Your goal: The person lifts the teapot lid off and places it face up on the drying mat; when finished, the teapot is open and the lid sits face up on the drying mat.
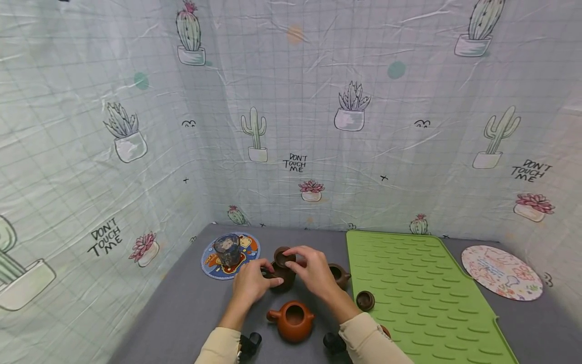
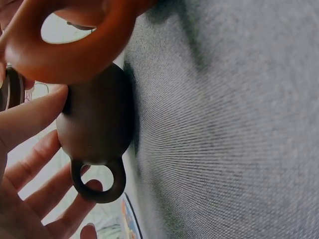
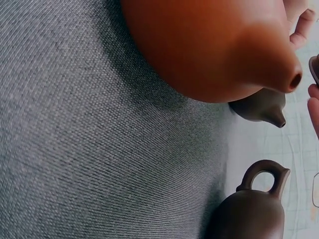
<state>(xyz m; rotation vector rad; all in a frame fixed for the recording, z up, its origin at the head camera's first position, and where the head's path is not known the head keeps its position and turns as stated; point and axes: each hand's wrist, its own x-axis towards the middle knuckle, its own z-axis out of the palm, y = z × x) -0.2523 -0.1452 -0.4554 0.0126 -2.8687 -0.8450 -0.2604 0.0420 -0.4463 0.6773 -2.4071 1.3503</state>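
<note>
Held a dark brown teapot [image 1: 283,279] at mid desk [image 1: 191,308] with left hand [image 1: 250,283] curled round its side. Pinched, apparently, its lid [image 1: 284,258] in right hand [image 1: 313,270] just above. Stood just behind an orange teapot [image 1: 293,319], lidless.

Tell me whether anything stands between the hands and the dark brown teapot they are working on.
Nothing visible does. The left hand already rests against the dark brown teapot, and the right hand holds its lid tilted at the opening. The orange teapot sits nearer the person, clear of both.
</note>
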